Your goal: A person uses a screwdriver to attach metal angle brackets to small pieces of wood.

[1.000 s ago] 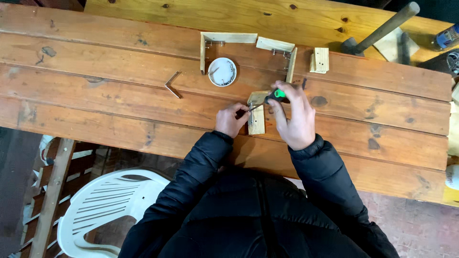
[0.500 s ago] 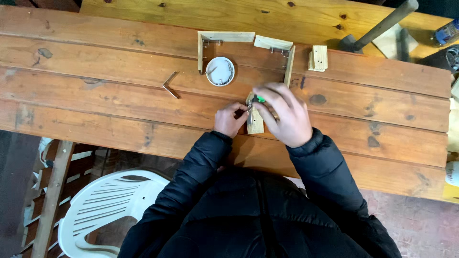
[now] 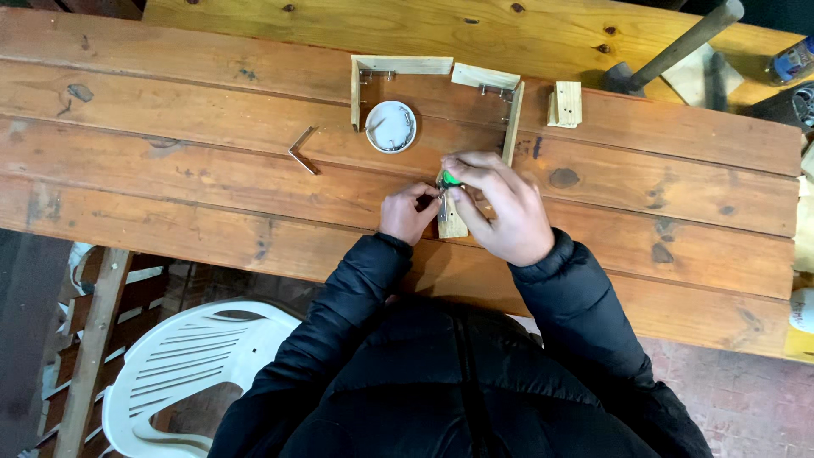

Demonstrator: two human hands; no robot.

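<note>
Right hand [image 3: 500, 208] curls its fingers around a green-handled screwdriver [image 3: 450, 179] over the small wood block [image 3: 452, 222] on the bench [image 3: 170, 170]; left hand [image 3: 408, 212] pinches the block's edge; white dish [image 3: 391, 126] near.

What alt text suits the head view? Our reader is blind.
Both hands, left and right, work a green-handled tool against a small wood block on a plank table, near a white dish.

jacket: black, puffy, quilted | sleeves: long, elastic cuffs at wrists | hands [image 3: 500, 208]: bare
</note>
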